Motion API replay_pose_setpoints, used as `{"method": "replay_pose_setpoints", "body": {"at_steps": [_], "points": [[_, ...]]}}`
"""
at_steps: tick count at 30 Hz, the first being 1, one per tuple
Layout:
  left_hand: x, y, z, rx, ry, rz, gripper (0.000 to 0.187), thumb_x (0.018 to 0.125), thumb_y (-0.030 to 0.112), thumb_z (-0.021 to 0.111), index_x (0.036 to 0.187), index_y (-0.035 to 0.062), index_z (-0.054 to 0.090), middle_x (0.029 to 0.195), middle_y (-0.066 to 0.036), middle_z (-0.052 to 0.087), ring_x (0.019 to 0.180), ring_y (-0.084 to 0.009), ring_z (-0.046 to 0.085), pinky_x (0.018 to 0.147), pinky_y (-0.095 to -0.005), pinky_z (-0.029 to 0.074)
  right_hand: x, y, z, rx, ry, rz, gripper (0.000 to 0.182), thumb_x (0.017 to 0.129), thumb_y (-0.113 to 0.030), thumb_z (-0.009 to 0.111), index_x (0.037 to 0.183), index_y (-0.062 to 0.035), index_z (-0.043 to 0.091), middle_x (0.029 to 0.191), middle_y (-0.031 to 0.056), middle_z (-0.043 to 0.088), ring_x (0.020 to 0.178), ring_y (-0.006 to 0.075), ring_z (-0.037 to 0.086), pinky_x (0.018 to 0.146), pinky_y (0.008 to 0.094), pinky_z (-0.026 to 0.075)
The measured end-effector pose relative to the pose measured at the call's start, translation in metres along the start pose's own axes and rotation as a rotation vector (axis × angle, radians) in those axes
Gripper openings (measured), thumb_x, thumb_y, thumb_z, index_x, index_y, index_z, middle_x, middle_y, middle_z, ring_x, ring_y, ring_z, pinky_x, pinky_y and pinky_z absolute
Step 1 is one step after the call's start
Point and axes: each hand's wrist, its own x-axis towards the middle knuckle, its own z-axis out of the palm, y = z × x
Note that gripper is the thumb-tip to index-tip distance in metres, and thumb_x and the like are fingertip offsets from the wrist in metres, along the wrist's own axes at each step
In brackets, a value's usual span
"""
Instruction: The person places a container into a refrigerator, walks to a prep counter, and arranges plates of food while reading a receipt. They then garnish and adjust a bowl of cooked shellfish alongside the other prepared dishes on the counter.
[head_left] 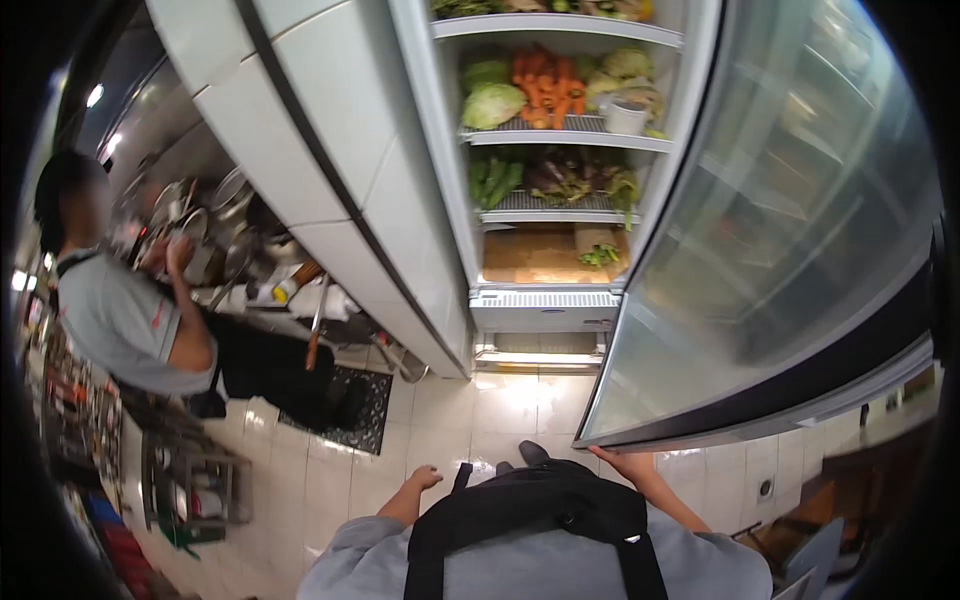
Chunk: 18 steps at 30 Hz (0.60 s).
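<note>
L hand, lower ctr: free, fingers loosely curled, slightly apart. R hand, lower ctr-right: fingers at door's bottom corner, grip tightness can't tell. Glass fridge door, right side, standing ajar. Upright fridge, upper ctr, w/ cabbage, carrots, white tub on shelf. Co-worker, left.

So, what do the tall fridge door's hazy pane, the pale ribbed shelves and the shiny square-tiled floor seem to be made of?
Pane: probably glossy glass, given its hazy, reflective look.
Shelves: perhaps coated metal, given the thin bars; plastic is possible.
Floor: likely glazed ceramic, with straight joints and glare.
</note>
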Motion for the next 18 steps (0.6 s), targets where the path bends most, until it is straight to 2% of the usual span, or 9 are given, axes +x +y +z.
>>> {"method": "replay_pose_setpoints", "body": {"at_steps": [3,5,7,10,11,12,15,17,18], "points": [[-0.011,0.023,0.004,-0.218,0.209,0.026,0.061,0.074,0.040,0.067,0.122,0.0051,0.057,0.117,-0.020,0.061,0.108,-0.0328,0.059,0.094,-0.0385,0.046,0.027,-0.031,-0.001,0.165,-0.037,-0.185,0.057,0.075,-0.062,0.064,0.092,-0.0080,0.070,0.091,0.0114,0.069,0.083,0.0301,0.065,0.074,0.0404,0.049],[-0.018,0.038,0.009,-0.500,0.214,-0.031,0.058,0.075,0.036,0.067,0.123,0.0055,0.056,0.112,-0.022,0.063,0.102,-0.0335,0.061,0.091,-0.0382,0.047,0.049,-0.035,0.018,0.102,0.032,-0.258,0.053,0.073,-0.060,0.067,0.091,-0.0105,0.070,0.088,0.0103,0.069,0.081,0.0311,0.064,0.071,0.0407,0.049],[-0.037,0.054,0.010,-0.517,0.316,-0.025,0.057,0.075,0.033,0.067,0.123,0.0047,0.055,0.108,-0.023,0.063,0.099,-0.0342,0.062,0.089,-0.0385,0.049,0.069,-0.050,0.025,0.170,0.005,-0.255,0.051,0.071,-0.059,0.069,0.084,-0.0094,0.070,0.083,0.0079,0.069,0.078,0.0299,0.065,0.068,0.0402,0.049],[-0.066,0.060,0.031,-0.567,0.533,-0.072,0.059,0.074,0.032,0.067,0.124,0.0039,0.054,0.108,-0.024,0.063,0.100,-0.0343,0.062,0.088,-0.0395,0.049,0.098,-0.078,0.029,0.155,-0.094,-0.234,0.052,0.073,-0.052,0.071,0.095,-0.0051,0.063,0.077,0.0105,0.067,0.073,0.0297,0.065,0.066,0.0396,0.049],[-0.078,0.059,0.041,-0.616,0.566,-0.116,0.059,0.074,0.032,0.067,0.124,0.0039,0.054,0.108,-0.024,0.063,0.100,-0.0343,0.062,0.088,-0.0395,0.049,0.112,-0.084,0.038,0.173,-0.135,-0.169,0.054,0.074,-0.048,0.072,0.099,-0.0011,0.060,0.075,0.0127,0.066,0.072,0.0299,0.065,0.066,0.0392,0.049],[-0.094,0.056,0.053,-0.659,0.600,-0.166,0.059,0.073,0.031,0.067,0.124,0.0039,0.054,0.108,-0.023,0.063,0.100,-0.0344,0.062,0.088,-0.0398,0.049,0.124,-0.088,0.043,0.188,-0.124,-0.265,0.055,0.077,-0.045,0.069,0.102,0.0017,0.055,0.071,0.0128,0.065,0.069,0.0294,0.066,0.063,0.0388,0.049],[-0.137,0.043,0.110,-0.817,0.631,-0.399,0.058,0.073,0.033,0.065,0.122,0.0044,0.056,0.110,-0.022,0.063,0.103,-0.0340,0.061,0.090,-0.0401,0.048,0.178,-0.074,0.092,0.234,-0.262,-0.298,0.050,0.080,-0.043,0.067,0.099,0.0023,0.055,0.069,0.0129,0.064,0.070,0.0286,0.066,0.061,0.0384,0.050],[-0.165,0.032,0.164,-0.833,0.612,-0.556,0.057,0.073,0.034,0.064,0.121,0.0046,0.057,0.112,-0.022,0.062,0.106,-0.0343,0.059,0.092,-0.0394,0.048,0.208,-0.071,0.119,0.198,-0.412,-0.468,0.044,0.081,-0.039,0.063,0.100,-0.0002,0.058,0.071,0.0147,0.065,0.071,0.0311,0.066,0.063,0.0409,0.051],[-0.174,0.029,0.197,-0.803,0.624,-0.612,0.057,0.073,0.034,0.064,0.121,0.0047,0.057,0.113,-0.022,0.061,0.108,-0.0345,0.058,0.093,-0.0389,0.047,0.218,-0.075,0.130,-0.014,-0.549,-0.616,0.041,0.081,-0.038,0.062,0.100,-0.0017,0.060,0.075,0.0159,0.066,0.074,0.0328,0.066,0.066,0.0416,0.051]]}}
